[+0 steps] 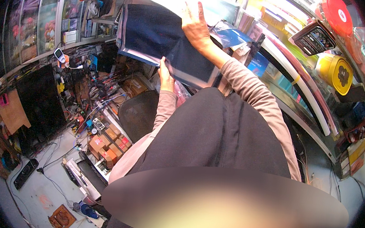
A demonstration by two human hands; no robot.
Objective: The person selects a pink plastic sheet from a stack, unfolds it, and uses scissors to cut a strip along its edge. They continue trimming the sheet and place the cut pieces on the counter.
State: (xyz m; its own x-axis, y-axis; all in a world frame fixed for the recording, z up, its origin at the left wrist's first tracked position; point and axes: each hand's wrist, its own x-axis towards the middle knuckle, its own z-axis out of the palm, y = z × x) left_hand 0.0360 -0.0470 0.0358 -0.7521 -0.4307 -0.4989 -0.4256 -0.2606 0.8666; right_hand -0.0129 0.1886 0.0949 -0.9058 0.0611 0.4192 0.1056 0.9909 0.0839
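Observation:
A large dark blue sheet (150,33) with a pale, see-through-looking border lies across the counter and reaches over its near edge. My left hand (166,75) pinches the sheet's near edge, thumb on top and the other fingers hidden beneath. My right hand (195,30) rests farther in, near the sheet's far right part, with its fingers stretched out and apart. Bright glare washes out the surface beyond the fingertips. Beside the right wrist sits a shiny blue-and-clear plastic packet (230,35).
On the right, a glass counter carries a phone (314,38), a red round-lidded container (336,14) and a yellow-lidded tub (334,73). Cables, tools and small cardboard boxes (109,144) crowd the lower left. A dark chair seat (138,113) stands below my left arm. Glass cabinets (52,15) line the left wall.

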